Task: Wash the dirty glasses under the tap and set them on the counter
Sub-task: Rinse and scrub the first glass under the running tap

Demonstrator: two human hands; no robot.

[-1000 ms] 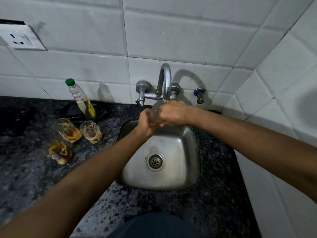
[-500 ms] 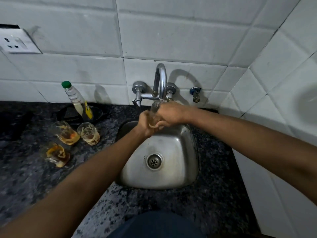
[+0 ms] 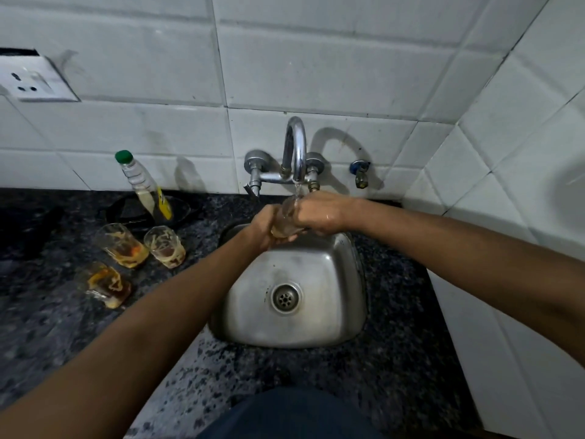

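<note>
Over the steel sink (image 3: 319, 324) I hold a clear glass (image 3: 283, 221) tilted under the chrome tap (image 3: 296, 147), and a thin stream of water runs onto its mouth. My left hand (image 3: 264, 229) grips the glass's lower part. My right hand (image 3: 319, 215) is wrapped round its upper part, fingers hidden at the rim. Three dirty glasses with brown and orange residue stand on the dark counter to the left: one (image 3: 122, 245), a second (image 3: 164, 247) and a third (image 3: 106, 285) nearest me.
A clear bottle with a green cap (image 3: 142, 188) leans on a dark dish (image 3: 126, 210) behind the dirty glasses. The speckled black counter (image 3: 395, 359) surrounds the sink. White tiled walls close in behind and at the right. A socket (image 3: 30, 79) sits upper left.
The glass stays under the tap in both hands; my hands have shifted slightly on it. The camera's view has moved a little.
</note>
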